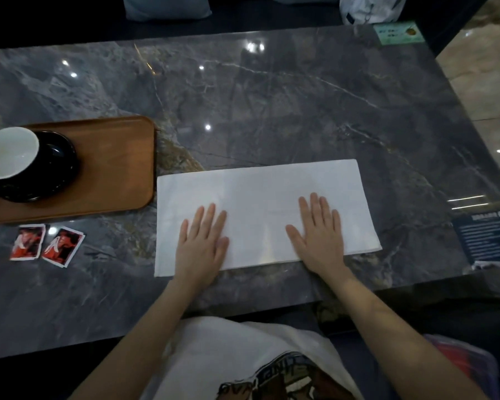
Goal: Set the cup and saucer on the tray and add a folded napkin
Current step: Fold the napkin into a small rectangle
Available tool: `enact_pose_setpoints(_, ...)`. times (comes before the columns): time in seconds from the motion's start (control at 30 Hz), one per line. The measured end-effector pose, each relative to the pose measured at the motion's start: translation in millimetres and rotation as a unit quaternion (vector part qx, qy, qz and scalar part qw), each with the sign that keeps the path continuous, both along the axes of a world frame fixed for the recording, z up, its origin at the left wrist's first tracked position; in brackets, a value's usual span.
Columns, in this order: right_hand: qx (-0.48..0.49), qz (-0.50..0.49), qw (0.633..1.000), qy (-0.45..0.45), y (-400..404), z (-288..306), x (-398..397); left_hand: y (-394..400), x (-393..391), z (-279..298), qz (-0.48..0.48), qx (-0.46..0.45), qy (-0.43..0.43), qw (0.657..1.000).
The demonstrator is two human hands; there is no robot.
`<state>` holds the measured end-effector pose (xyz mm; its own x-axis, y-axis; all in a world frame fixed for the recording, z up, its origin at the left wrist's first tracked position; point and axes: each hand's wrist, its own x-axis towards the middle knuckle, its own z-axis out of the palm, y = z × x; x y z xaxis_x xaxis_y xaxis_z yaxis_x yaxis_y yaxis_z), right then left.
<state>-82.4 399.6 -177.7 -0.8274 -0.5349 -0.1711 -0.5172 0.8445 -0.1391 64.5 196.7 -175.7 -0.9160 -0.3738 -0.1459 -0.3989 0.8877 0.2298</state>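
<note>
A white napkin [260, 194] lies as a long flat rectangle on the dark marble table, just right of the tray. My left hand [204, 243] presses flat on its near left part, fingers straight and spread. My right hand [319, 235] presses flat on its near right part in the same way. On the brown wooden tray [119, 163] at the left stands a black cup with a white inside [10, 153], sitting on a black saucer [58, 166]. The cup and saucer occupy the tray's left half.
Two small red photo cards [45, 246] lie on the table in front of the tray. A green card [398, 32] sits at the far right corner, and a dark blue printed sheet [486, 241] at the right edge. Cushions and a white bag lie beyond the far edge.
</note>
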Motion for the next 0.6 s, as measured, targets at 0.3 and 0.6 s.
enact_pose_setpoints(0.3,-0.007,-0.082,0.996,-0.031,39,10,-18,-14,24,8,0.035,0.001,-0.023,0.999)
enact_pose_setpoints(0.6,-0.136,-0.268,0.954,0.014,30,36,-35,59,-62,33,-0.131,0.058,0.034,0.989)
